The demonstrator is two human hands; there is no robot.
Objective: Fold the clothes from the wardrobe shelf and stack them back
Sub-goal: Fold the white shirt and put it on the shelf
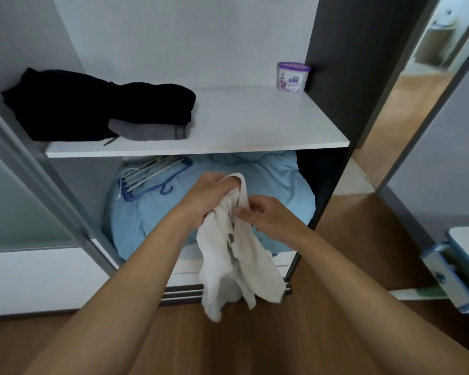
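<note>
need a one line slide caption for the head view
Both hands, left hand and right hand, grip a crumpled white garment before a shelf of folded dark clothes.

a white shelf (255,123) carries folded black clothes (92,104) over a grey garment (149,132) at its left end, a purple-lidded tub (293,78) at its back right corner.

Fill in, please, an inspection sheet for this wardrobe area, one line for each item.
Surface: white shelf.
Job's things: black clothes and grey garment piled at the shelf's left; white garment hanging unfolded from the hands.
Clutter: purple-lidded tub on the shelf; hangers on blue duvet below.
Grips: left hand grips the white garment's top; right hand pinches it.
Cables: thin white cord by the hangers.
Surroundings: wooden floor.
</note>
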